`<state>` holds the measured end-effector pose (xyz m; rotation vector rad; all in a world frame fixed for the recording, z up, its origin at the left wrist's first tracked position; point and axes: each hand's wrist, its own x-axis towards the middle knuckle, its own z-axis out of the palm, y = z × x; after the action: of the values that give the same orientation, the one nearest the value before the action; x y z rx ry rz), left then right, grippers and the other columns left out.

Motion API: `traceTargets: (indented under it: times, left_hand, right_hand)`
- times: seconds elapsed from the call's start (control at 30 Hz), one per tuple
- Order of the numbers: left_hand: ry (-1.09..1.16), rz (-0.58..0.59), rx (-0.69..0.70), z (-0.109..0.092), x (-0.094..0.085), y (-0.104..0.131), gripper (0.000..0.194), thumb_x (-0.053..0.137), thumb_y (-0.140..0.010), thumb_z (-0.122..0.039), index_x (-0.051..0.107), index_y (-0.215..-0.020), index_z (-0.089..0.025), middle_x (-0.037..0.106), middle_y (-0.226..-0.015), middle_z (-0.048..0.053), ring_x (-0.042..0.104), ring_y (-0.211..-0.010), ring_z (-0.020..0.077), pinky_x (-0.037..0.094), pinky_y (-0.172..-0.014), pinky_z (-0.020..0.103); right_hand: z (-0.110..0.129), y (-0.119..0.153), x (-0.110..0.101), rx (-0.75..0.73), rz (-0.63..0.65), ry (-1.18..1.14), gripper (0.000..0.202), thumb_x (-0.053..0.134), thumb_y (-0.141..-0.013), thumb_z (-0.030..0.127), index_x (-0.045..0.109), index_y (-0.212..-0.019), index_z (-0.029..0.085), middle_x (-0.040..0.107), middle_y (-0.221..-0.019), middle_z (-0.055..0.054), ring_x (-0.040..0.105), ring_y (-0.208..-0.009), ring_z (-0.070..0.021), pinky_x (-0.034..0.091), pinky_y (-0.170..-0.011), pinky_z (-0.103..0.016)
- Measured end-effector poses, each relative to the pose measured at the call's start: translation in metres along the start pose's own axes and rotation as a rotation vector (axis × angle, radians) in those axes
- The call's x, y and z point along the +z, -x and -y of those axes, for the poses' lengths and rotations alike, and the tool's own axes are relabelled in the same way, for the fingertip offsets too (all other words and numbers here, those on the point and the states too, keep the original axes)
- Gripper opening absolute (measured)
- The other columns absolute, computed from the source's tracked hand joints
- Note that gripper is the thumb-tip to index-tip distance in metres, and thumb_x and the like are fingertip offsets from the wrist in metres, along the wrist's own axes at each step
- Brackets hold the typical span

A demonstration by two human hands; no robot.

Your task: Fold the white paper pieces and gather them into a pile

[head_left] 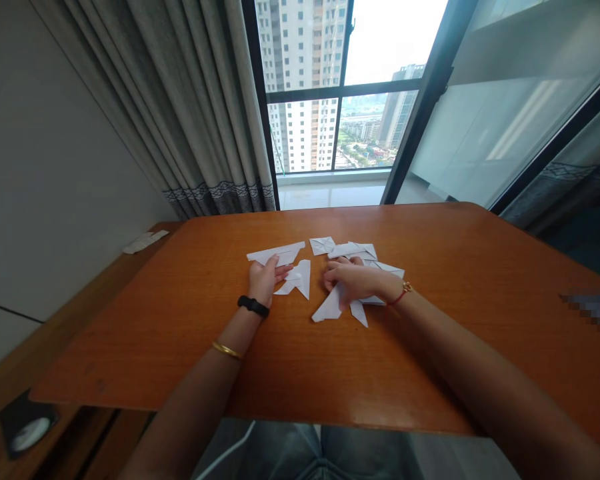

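Take the gap between your hands as the middle of a clock face, with 12 o'clock toward the window (300, 127). The white folded papers lie around that middle on the orange-brown table (180, 333).

Your left hand (266, 280) is at 9 o'clock, open, its thumb apart from the extended fingers. The thumb overlaps the lower edge of the long folded paper (279, 253) at 10 o'clock, and the fingertips reach the notched paper (303, 275) just beside them.

Your right hand (350, 277) is at 3 o'clock, its fingers curled down over the overlapping papers (360, 251). Its fingertips are hidden, so you cannot tell whether they pinch a sheet. These papers spread from 2 to 3 o'clock, and the small creased rectangle (321, 245) lies between 12 and 1. Toward you, a broad white piece (329, 307) shows at 5 o'clock and a pointed piece (359, 313) at 4, both partly under your right hand.

You wear a black wristband (253, 306) and a gold bangle (227, 351) on your left arm, and a red bracelet (401, 293) on your right wrist. Past the table, the grey curtain (200, 100) hangs at 11 o'clock.
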<state>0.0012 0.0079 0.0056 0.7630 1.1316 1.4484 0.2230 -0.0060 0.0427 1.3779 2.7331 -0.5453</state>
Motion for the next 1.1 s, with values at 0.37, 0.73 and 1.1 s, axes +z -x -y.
traceTargets:
  times: [0.37, 0.73, 1.1]
  left_hand:
    - [-0.123, 0.561, -0.100, 0.002, 0.006, 0.019, 0.041, 0.075, -0.072, -0.018, 0.059, -0.109, -0.010, 0.071, -0.098, 0.013, 0.071, -0.078, 0.0207, 0.057, -0.063, 0.022]
    - [0.070, 0.543, -0.137, -0.001, 0.016, 0.037, 0.056, 0.076, -0.068, -0.012, 0.057, -0.120, -0.020, 0.065, -0.113, 0.013, 0.069, -0.084, 0.0225, 0.060, -0.063, 0.030]
    - [0.158, 0.279, -0.271, 0.005, 0.014, 0.027, 0.030, 0.051, -0.086, -0.013, 0.049, -0.116, -0.015, 0.067, -0.082, 0.009, 0.067, -0.056, 0.0158, 0.052, -0.045, 0.021]
  right_hand:
    - [0.016, 0.010, -0.028, -0.018, -0.611, -0.468, 0.022, 0.058, -0.082, 0.031, 0.069, -0.095, 0.018, 0.062, -0.096, -0.005, 0.056, -0.081, -0.0172, 0.043, -0.074, -0.030]
    - [0.043, -0.013, 0.010, 0.074, -0.592, -0.422, 0.021, 0.058, -0.082, 0.024, 0.064, -0.102, 0.023, 0.068, -0.100, -0.003, 0.059, -0.088, -0.0186, 0.042, -0.079, -0.029]
    - [-0.013, -0.001, -0.014, 0.279, -0.595, -0.265, 0.039, 0.058, -0.082, 0.042, 0.062, -0.112, 0.018, 0.063, -0.112, -0.011, 0.060, -0.095, -0.0223, 0.045, -0.082, -0.033]
